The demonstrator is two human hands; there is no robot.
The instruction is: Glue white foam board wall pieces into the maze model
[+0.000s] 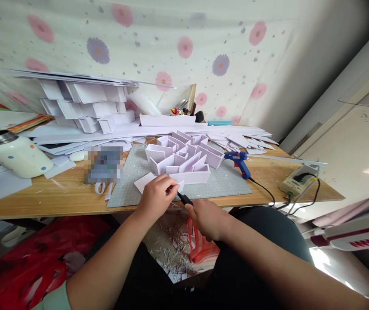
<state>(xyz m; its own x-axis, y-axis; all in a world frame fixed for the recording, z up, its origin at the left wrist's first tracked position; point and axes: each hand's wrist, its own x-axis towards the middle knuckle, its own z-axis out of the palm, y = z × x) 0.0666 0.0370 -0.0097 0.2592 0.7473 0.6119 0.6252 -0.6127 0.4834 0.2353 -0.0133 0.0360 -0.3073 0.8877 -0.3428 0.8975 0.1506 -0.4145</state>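
Observation:
My right hand (208, 218) is closed round the handle of a black knife-like tool (184, 198), which points up and left at the front edge of the table. Near its tip, my left hand (159, 191) has its fingers pinched together; a small white piece shows beside them, and what they hold is too small to make out. Just beyond both hands, a white foam-board structure of many thin upright walls (189, 175) stands on the grey cutting mat (232, 183). A flat white sheet (144, 181) lies partly behind my left hand.
A blue glue gun (238, 162) rests right of the structure, its cord running to a power strip (292, 183). At left are a white bottle (18, 157) and a blurred object (104, 164). Stacked white boxes (86, 103) and board scraps (247, 142) lie behind.

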